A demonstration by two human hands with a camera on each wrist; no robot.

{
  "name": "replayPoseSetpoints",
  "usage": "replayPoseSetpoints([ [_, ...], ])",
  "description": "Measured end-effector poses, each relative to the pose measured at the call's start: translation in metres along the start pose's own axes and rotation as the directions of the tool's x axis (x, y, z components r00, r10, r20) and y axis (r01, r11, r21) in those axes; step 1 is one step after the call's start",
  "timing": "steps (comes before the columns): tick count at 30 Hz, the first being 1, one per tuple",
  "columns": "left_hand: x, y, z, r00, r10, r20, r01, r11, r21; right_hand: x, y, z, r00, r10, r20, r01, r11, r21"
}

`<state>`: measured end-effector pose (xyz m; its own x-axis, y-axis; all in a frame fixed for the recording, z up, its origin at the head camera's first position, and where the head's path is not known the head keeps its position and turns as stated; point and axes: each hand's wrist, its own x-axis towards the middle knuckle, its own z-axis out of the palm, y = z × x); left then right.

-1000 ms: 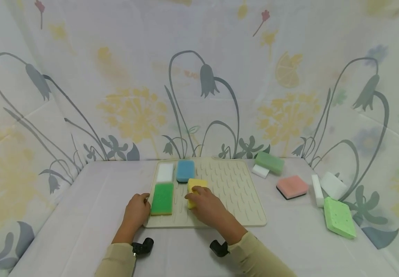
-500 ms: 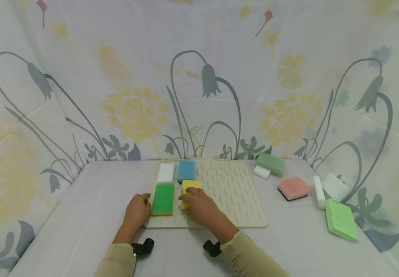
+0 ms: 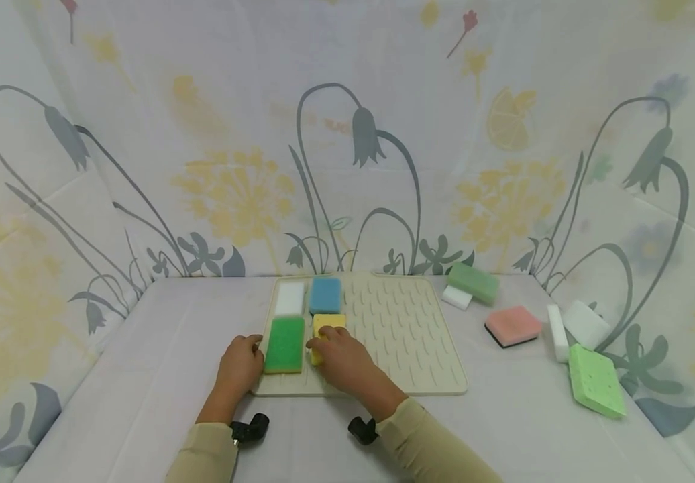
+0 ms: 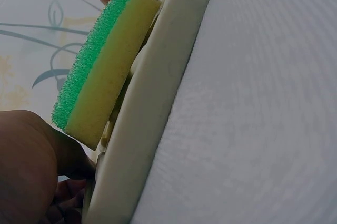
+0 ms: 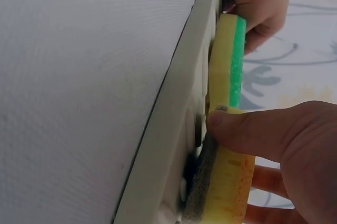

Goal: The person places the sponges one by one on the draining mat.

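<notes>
A cream ridged mat [image 3: 408,335] lies on the white table. At its left end sit a white sponge [image 3: 290,298], a blue sponge [image 3: 326,294] and a green-topped sponge [image 3: 284,344]. My right hand [image 3: 338,355] grips a yellow sponge [image 3: 326,324] just right of the green one, below the blue one. In the right wrist view my thumb [image 5: 253,132] presses the yellow sponge [image 5: 231,187], whose dark scouring side faces the mat [image 5: 174,129]. My left hand [image 3: 240,365] holds the mat's left edge [image 4: 152,108] with curled fingers, beside the green-topped sponge [image 4: 100,71].
Right of the mat lie a green sponge [image 3: 473,282] on a small white block [image 3: 456,298], a pink sponge [image 3: 513,325], two white blocks [image 3: 584,323] and a pale green sponge [image 3: 596,381]. Floral cloth walls the table on three sides.
My right hand has slid the yellow sponge leftward on the mat, close beside the green-topped sponge. The left hand has stayed at the mat's edge.
</notes>
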<state>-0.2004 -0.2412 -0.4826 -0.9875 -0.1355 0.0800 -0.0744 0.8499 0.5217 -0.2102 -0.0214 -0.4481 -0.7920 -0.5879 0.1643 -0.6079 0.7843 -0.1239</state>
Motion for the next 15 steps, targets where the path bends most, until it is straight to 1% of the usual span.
replayPoseSetpoints([
  [6, -0.0004, -0.0001, 0.0000, 1.000, -0.006, 0.003, 0.006, 1.000, 0.010, 0.0032, -0.0013, 0.0024, 1.000, 0.001, -0.013, -0.002, 1.000, -0.031],
  [15, -0.0001, 0.0002, 0.0001, 1.000, -0.002, -0.002, 0.002, 1.000, 0.011, 0.0030, -0.0008, 0.0050, 1.000, -0.005, -0.025, 0.004, 0.999, -0.049],
])
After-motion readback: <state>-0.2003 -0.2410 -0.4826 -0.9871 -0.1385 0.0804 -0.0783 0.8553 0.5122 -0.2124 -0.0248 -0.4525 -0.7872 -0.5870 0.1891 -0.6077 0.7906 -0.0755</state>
